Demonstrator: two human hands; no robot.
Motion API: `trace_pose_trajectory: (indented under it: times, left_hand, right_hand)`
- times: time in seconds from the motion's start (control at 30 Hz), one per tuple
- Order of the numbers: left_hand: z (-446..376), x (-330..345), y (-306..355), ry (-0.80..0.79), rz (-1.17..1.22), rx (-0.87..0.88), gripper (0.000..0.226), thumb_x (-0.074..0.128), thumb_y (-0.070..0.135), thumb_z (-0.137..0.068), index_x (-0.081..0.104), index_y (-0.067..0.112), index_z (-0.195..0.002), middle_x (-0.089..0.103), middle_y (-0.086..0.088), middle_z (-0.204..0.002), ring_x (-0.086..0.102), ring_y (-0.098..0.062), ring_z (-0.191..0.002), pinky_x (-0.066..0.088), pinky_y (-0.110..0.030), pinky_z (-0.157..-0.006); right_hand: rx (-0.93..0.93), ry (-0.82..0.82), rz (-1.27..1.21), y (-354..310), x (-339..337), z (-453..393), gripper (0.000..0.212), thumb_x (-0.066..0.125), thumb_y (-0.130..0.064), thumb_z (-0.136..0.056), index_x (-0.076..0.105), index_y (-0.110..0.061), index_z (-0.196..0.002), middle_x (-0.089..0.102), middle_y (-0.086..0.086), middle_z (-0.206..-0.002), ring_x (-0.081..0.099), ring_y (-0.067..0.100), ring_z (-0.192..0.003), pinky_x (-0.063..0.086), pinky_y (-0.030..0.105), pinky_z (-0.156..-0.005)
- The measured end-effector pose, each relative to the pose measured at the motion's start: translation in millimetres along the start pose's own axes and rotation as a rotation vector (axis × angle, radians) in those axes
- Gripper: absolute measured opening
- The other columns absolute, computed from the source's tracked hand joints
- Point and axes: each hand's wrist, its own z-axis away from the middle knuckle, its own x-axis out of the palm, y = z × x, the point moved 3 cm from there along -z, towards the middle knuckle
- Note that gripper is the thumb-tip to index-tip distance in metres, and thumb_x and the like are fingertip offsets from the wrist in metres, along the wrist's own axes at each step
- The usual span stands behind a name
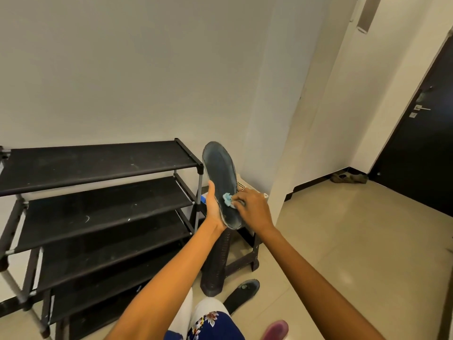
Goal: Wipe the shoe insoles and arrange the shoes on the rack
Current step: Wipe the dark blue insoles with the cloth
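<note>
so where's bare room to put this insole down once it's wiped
Every visible shelf of the shoe rack looks bare. The tiled floor toward the dark door is open too. It is crowded at the stool and the other insole lying on the floor.

rack [98, 165] cut off at left edge, cloth [227, 199] mostly hidden under right hand [252, 208]

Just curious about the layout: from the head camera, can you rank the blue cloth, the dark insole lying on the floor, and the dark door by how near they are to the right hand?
1. Blue cloth, under the right hand.
2. Insole on the floor, below, near the knees.
3. Dark door, far right.
</note>
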Motion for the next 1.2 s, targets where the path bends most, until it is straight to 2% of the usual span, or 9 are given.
trace_pose_trajectory:
  times: [0.2, 0.3, 0.43, 0.53, 0.6, 0.7, 0.9, 1.07, 1.2]
  left_hand:
    - [-11.2, -17.2, 12.4, -0.002, -0.012, -0.023, 0.073, 0.042, 0.069, -0.084, 0.068, 0.002, -0.100, 0.064, -0.015, -0.089, 0.066, -0.026, -0.083, 0.055, -0.036, -0.081]
    - [-10.0, -17.2, 3.1, -0.016, -0.064, 0.000, 0.068, 0.034, 0.061, -0.093, 0.078, 0.011, -0.079, 0.072, -0.010, -0.086, 0.070, -0.018, -0.074, 0.056, -0.026, -0.076]
    - [-1.7, -10.0, -10.5, 0.026, -0.062, -0.032, 0.066, 0.046, 0.062, -0.087, 0.063, 0.007, -0.119, 0.066, -0.018, -0.110, 0.065, -0.028, -0.096, 0.042, -0.043, -0.101]
    - [1.7, -0.7, -15.0, 0.010, -0.122, -0.050, 0.068, 0.050, 0.062, -0.082, 0.060, 0.011, -0.125, 0.068, -0.016, -0.107, 0.064, -0.030, -0.099, 0.047, -0.045, -0.098]
    - [5.4, 6.8, -15.7, 0.024, -0.174, -0.046, 0.063, 0.048, 0.062, -0.084, 0.060, 0.014, -0.123, 0.066, -0.014, -0.109, 0.061, -0.029, -0.103, 0.049, -0.043, -0.091]
    - [1.3, 10.0, -13.0, 0.009, -0.031, -0.023, 0.064, 0.050, 0.059, -0.087, 0.056, 0.011, -0.129, 0.058, -0.012, -0.123, 0.053, -0.026, -0.121, 0.038, -0.038, -0.107]
    - [-23.5, -11.2, -3.3, -0.013, -0.045, -0.011, 0.091, 0.071, 0.072, -0.061, 0.050, 0.010, -0.123, 0.054, -0.010, -0.104, 0.049, -0.023, -0.103, 0.018, -0.036, -0.117]
    - [-2.4, -3.5, -5.3, -0.006, 0.016, -0.077, 0.072, 0.043, 0.070, -0.084, 0.061, 0.006, -0.113, 0.064, -0.014, -0.108, 0.062, -0.026, -0.098, 0.044, -0.036, -0.096]
    - [0.9, -12.5, 4.6, 0.042, -0.014, -0.049, 0.069, 0.036, 0.068, -0.088, 0.064, 0.009, -0.111, 0.064, -0.015, -0.107, 0.062, -0.027, -0.099, 0.048, -0.041, -0.092]
  right_hand:
    - [-0.019, -0.300, -0.261, -8.1, 13.0, 12.5, 0.014, 0.063, -0.015, -0.086, 0.072, -0.011, -0.096, 0.066, -0.001, -0.096, 0.052, 0.002, -0.084, 0.038, 0.008, -0.075]
    - [0.292, -0.011, -0.583, 0.9, -4.6, -5.0, 0.007, 0.058, -0.010, -0.090, 0.064, -0.010, -0.095, 0.061, -0.001, -0.093, 0.056, 0.009, -0.085, 0.047, 0.018, -0.072]
    - [0.674, 0.269, -1.174, 3.7, -7.2, -27.6, 0.016, 0.055, -0.004, -0.092, 0.055, -0.011, -0.106, 0.062, 0.004, -0.093, 0.061, 0.015, -0.081, 0.054, 0.024, -0.063]
    - [0.651, 0.256, -0.843, 15.2, -0.1, -39.1, 0.014, 0.055, -0.006, -0.092, 0.063, -0.013, -0.102, 0.065, 0.012, -0.106, 0.060, 0.018, -0.090, 0.054, 0.032, -0.081]
    - [0.452, 0.200, -0.482, 16.6, -0.7, -41.9, 0.020, 0.052, -0.009, -0.093, 0.069, -0.011, -0.104, 0.066, 0.010, -0.109, 0.060, 0.018, -0.095, 0.050, 0.028, -0.090]
    - [0.089, 0.048, -0.181, 1.5, 11.8, -30.9, 0.028, 0.048, -0.010, -0.094, 0.067, -0.015, -0.113, 0.063, 0.005, -0.117, 0.052, 0.016, -0.108, 0.038, 0.025, -0.100]
    - [-0.231, -0.092, -0.164, -8.5, 20.8, 24.1, 0.033, 0.052, -0.002, -0.088, 0.064, -0.007, -0.118, 0.062, 0.010, -0.121, 0.053, 0.017, -0.115, 0.029, 0.011, -0.104]
    - [-0.125, -0.090, -0.023, 3.2, 25.1, -3.3, 0.036, 0.042, -0.013, -0.098, 0.052, -0.009, -0.132, 0.048, 0.010, -0.140, 0.033, 0.022, -0.137, 0.007, 0.022, -0.114]
    - [-0.121, -0.217, 0.010, -8.3, 34.0, -19.8, 0.033, 0.042, -0.008, -0.095, 0.058, -0.006, -0.124, 0.057, 0.016, -0.127, 0.050, 0.031, -0.119, 0.035, 0.037, -0.102]
